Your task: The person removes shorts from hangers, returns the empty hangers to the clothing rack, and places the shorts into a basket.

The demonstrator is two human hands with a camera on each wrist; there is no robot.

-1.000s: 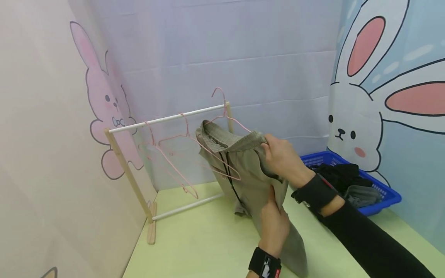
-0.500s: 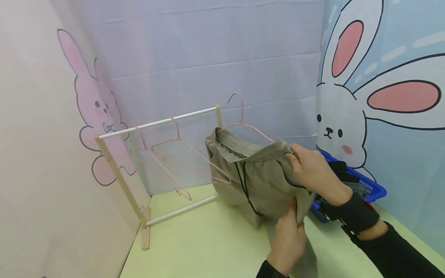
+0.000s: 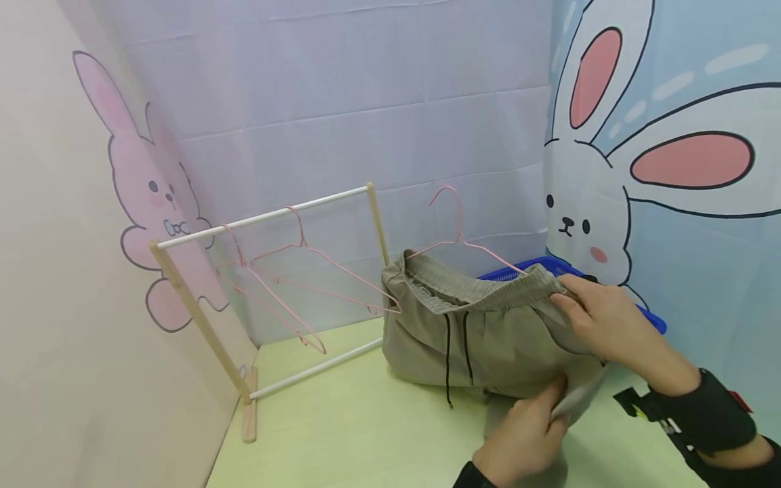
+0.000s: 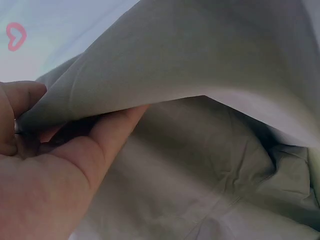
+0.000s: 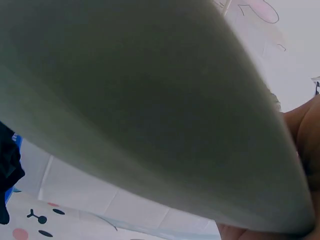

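Grey-green trousers (image 3: 518, 346) with a ribbed elastic waistband and black drawstrings fill the middle right of the head view. A pink hanger (image 3: 459, 234) sits inside the waistband, its hook standing up free of any rod. At the waistband's right end my right hand (image 3: 616, 329) pinches the cloth, its thumb on the near side. Lower down, my left hand (image 3: 527, 434) holds a fold of the trouser fabric; in the left wrist view its fingers and thumb close round the fabric edge (image 4: 107, 95). Blurred cloth (image 5: 150, 115) covers most of the right wrist view.
A small rack with a white rod (image 3: 262, 218) and wooden posts (image 3: 198, 318) stands at the left. Two pink hangers (image 3: 302, 244) hang on it, one overlapping the trousers. A blue basket (image 3: 653, 318) with dark cloth stands behind the right hand on the pale green table (image 3: 342, 434).
The trousers and hanger have moved right and down, away from the rack, with both hands still holding the cloth. The waistband faces the view more fully, and the basket is now mostly covered.
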